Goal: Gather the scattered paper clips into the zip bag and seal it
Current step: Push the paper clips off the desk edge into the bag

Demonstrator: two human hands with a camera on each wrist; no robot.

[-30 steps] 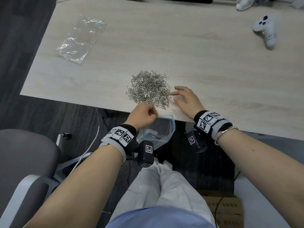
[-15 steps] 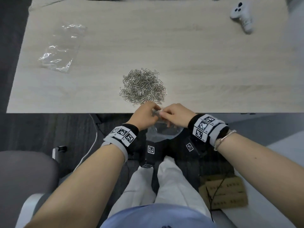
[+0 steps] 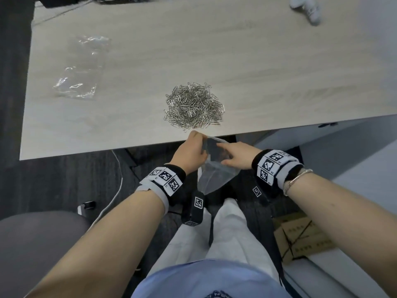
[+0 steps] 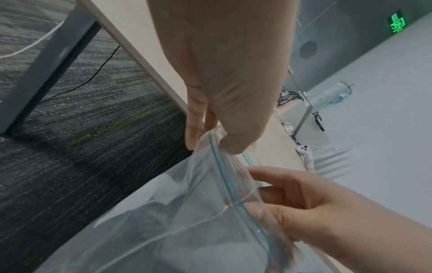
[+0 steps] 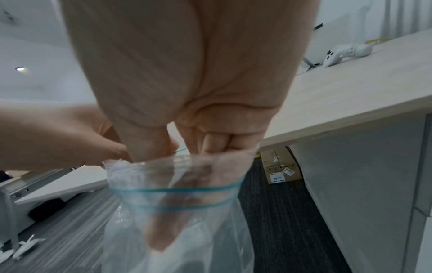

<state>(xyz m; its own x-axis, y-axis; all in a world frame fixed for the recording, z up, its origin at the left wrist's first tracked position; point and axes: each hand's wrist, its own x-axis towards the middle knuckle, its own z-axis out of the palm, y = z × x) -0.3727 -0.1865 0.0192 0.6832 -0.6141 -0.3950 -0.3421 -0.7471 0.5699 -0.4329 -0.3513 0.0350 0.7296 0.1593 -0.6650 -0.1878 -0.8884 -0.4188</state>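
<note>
Both hands (image 3: 211, 153) pinching the mouth of the clear green-striped zip bag (image 3: 214, 177) below the pale wooden tabletop (image 3: 257, 72), silver paper clips (image 3: 193, 105) piled above.

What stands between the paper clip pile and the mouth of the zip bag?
Nothing visible. The paper clips lie near the table edge, and the zip bag hangs just below that edge, gripped at its mouth by the left hand and right hand.

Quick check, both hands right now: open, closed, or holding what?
Left hand: pinching the zip bag rim.
Right hand: holding the bag's opposite rim, fingers inside the mouth.
</note>
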